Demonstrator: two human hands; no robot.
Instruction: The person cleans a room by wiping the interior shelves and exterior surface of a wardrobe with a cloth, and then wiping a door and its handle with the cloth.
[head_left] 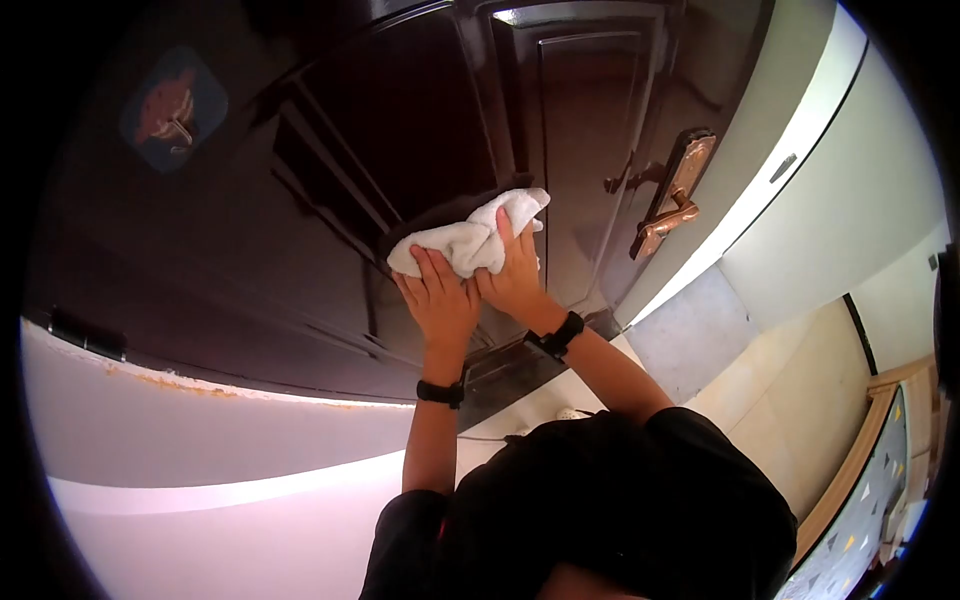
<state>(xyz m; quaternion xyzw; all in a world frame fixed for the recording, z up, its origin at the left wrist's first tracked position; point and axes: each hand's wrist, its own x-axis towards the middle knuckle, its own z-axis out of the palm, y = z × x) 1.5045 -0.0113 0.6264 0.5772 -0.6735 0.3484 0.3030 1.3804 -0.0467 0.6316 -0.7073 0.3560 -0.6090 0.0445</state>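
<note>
A white cloth point(455, 243) is bunched against the dark brown panelled door point(400, 120). My left hand point(438, 298) presses on the cloth's left part, its fingers over the lower edge. Close beside it, my right hand point(517, 272) grips the cloth's right part, with a finger lying across it. Both wrists wear black bands. To the right of the hands, a copper-coloured door handle point(680, 212) is fixed to the door. Part of the cloth is hidden under the fingers.
A hook on a blue and red sticker point(172, 110) is at the door's upper left. A white wall point(240, 440) borders the door below. At right are a pale door frame, a tiled floor point(780, 400) and a wood-edged piece of furniture point(850, 490).
</note>
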